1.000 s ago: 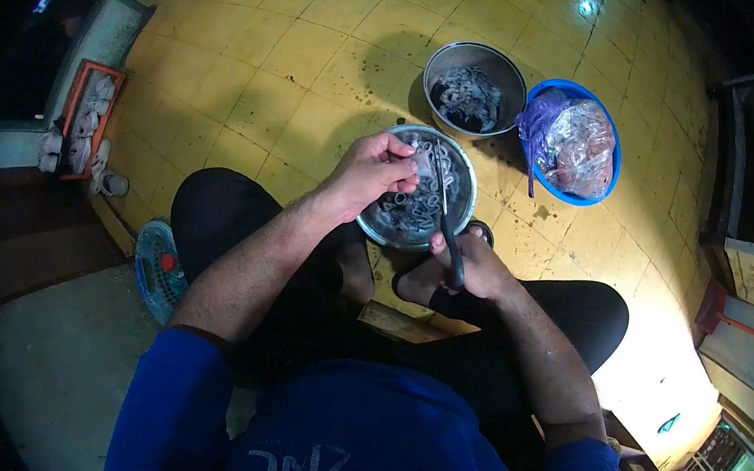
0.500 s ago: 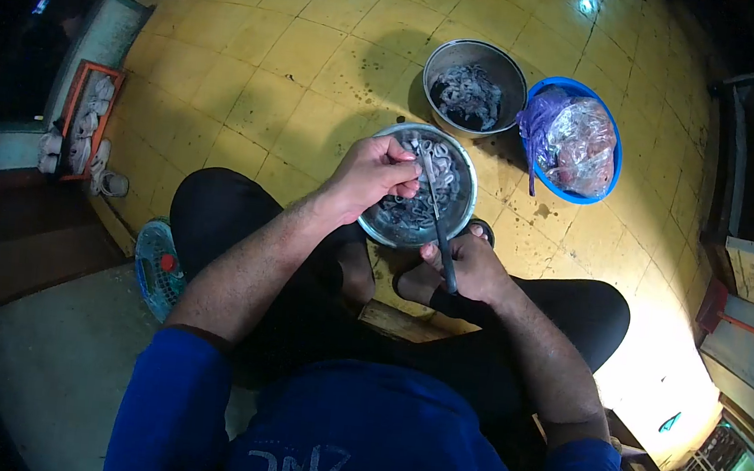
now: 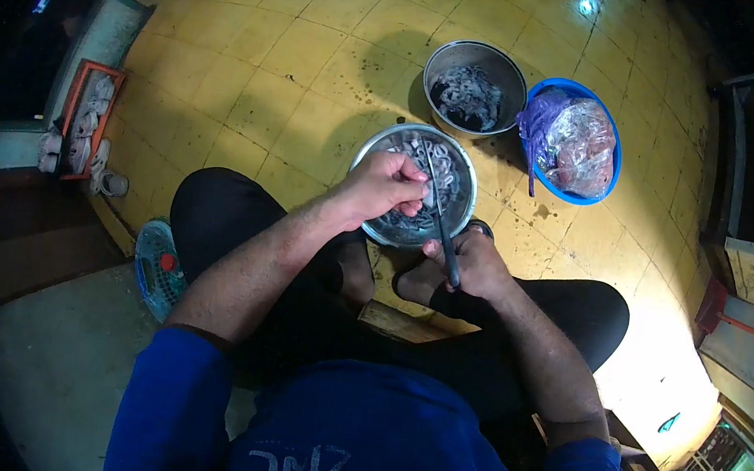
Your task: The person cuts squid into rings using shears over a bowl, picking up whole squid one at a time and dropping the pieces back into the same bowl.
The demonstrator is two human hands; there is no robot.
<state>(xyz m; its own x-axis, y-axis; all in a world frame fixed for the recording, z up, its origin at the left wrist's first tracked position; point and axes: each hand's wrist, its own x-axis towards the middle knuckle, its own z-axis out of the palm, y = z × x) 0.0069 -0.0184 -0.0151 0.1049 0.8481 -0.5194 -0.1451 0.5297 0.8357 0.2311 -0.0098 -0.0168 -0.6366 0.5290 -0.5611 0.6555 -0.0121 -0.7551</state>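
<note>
My right hand (image 3: 478,265) grips the dark handle of a knife (image 3: 450,253), its narrow blade pointing up and away across a metal bowl (image 3: 465,189). Pale rings that look like cut squid (image 3: 439,158) lie in this bowl. Over the bowl's left part, my left hand (image 3: 389,188) is closed in a pinch beside the blade. A small pale piece, apparently squid, shows at its fingertips, mostly hidden by the fingers.
Beyond the bowl stands a deeper metal pot (image 3: 431,68) holding greyish pieces in dark liquid. Right of it, a blue basin (image 3: 618,159) carries purple and clear plastic bags (image 3: 581,142). An orange shoe rack (image 3: 72,106) is at left, near a blue-green basket (image 3: 150,250).
My left hand has shifted slightly down and toward the blade, with its pinch kept. The knife and right hand have moved very little.
</note>
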